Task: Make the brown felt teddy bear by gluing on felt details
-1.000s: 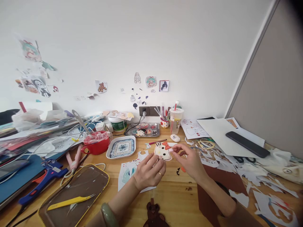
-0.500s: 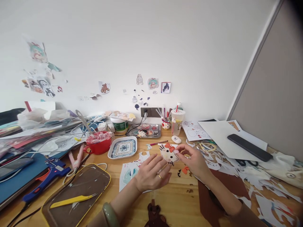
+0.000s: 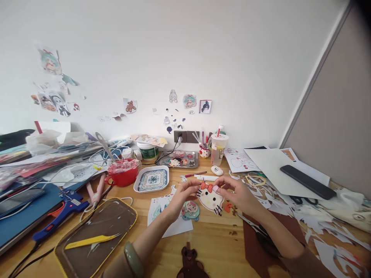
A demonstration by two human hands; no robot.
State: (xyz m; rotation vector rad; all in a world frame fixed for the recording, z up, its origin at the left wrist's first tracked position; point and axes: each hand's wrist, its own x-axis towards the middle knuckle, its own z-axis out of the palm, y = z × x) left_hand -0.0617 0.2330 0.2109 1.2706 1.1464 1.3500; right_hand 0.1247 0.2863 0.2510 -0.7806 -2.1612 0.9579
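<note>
Between my hands is a white cat-face cutout with a red bow, black eyes and black whiskers, tilted a little above the wooden table. My right hand pinches its upper right ear between thumb and fingers. At the upper left edge, by the bow, the fingers of my left hand close on the cutout; the thumb side is partly hidden. Just below lies a round pink and teal character cutout. Small orange-red pieces rest on the table beside the cutout.
Scissors lie on a brown sheet at right, near paper scraps. Yellow tweezers rest on a brown mat at left, beside a blue glue gun. A patterned tray, red cup and drink cup stand behind.
My left hand has drawn back and up from in front of the cutout to its upper left edge. The cat face has dropped slightly, and the round cutout beneath has come into view.
</note>
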